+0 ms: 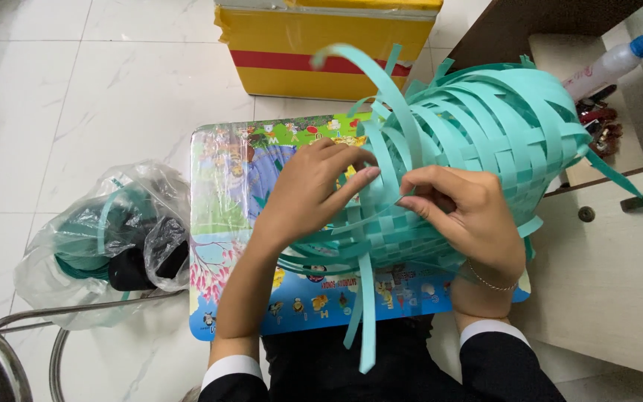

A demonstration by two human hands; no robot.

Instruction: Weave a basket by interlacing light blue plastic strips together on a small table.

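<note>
Dark sleeves with white cuffs are framing the bottom of the view as both hands are working a woven teal basket [478, 134] lying tipped on its side over a colourful board [225, 216] across the person's lap; the left hand [303, 197] is resting on the basket's near edge, fingers curled and pinching a loose teal strip [366, 298] between thumb and forefinger; the right hand [470, 212], a thin bracelet [489, 281] showing at its wrist, is pressing against the weave just beside the left, its fingers bent and closing on a strip end, fingertips of both hands nearly touching; free strips are trailing down over the board's front edge and curling up above the basket; a clear plastic bag [98, 238] holding more teal strips is sitting on the white tiled floor to the left, near a chrome stool leg [31, 320]; a yellow box [321, 45] with a red band is standing beyond the board; a white bottle [608, 65] with a blue cap is lying on a shelf at upper right.
</note>
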